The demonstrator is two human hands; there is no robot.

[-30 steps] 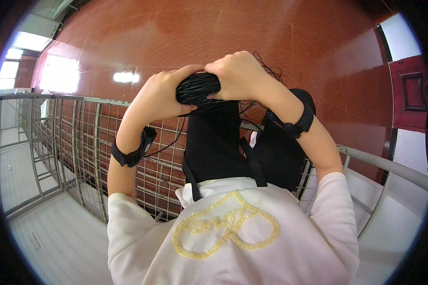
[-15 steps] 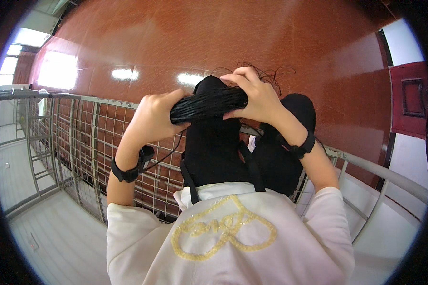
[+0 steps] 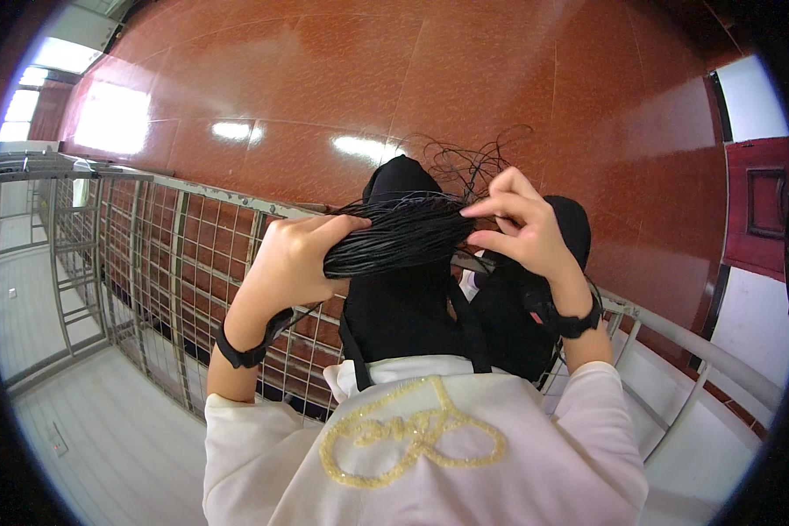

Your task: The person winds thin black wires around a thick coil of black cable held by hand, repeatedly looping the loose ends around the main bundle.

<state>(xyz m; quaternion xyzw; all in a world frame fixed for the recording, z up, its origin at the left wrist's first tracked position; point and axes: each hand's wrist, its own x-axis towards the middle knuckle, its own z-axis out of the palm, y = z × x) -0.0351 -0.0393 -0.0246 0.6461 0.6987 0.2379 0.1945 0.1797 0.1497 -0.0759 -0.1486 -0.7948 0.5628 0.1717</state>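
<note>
A thick bundle of thin black cords (image 3: 399, 241) lies sideways above my black-trousered thighs. My left hand (image 3: 294, 263) is wrapped round its left end, thumb below and fingers on top. At the right end of the bundle is my right hand (image 3: 526, 223); its index finger and thumb are apart, their tips at the strands, and the other fingers are curled. Loose thin strands (image 3: 473, 162) spread in tangled loops beyond the right end. Whether a single strand lies between the right fingertips is too fine to make out.
Below me to the left runs a metal frame with a wire grid (image 3: 210, 241). A metal rail (image 3: 710, 337) is on the right. Ahead stretches a glossy red-brown tiled floor (image 3: 368, 70), with a dark red door (image 3: 763, 206) at the right.
My right hand has loosened from the bundle and shifted right, its fingers coming apart. The bundle has moved lower and fanned out wider, with more loose strands showing. My left hand still grips it.
</note>
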